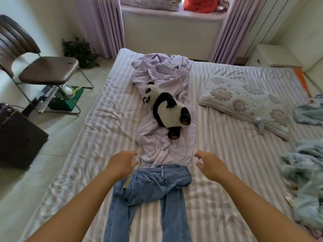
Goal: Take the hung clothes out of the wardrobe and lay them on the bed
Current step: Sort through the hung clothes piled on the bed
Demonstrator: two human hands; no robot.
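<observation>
A pair of blue jeans (153, 187) lies flat on the striped bed (227, 163), waistband toward the far side, with a thin pale hanger bar (166, 164) at the waist. My left hand (122, 163) hovers at the left end of that bar, fingers loosely curled, holding nothing. My right hand (209, 163) is spread open just right of the waistband, apart from it. Beyond the jeans a crumpled lilac garment (162, 74) stretches up the bed, and a toy panda (167, 109) lies on it.
A flowered pillow (248, 98) sits at the right. Light blue clothes (305, 180) are heaped at the bed's right edge. A folding chair (43, 67) and a dark box (17, 137) stand on the floor at left. Curtains and a window ledge are behind.
</observation>
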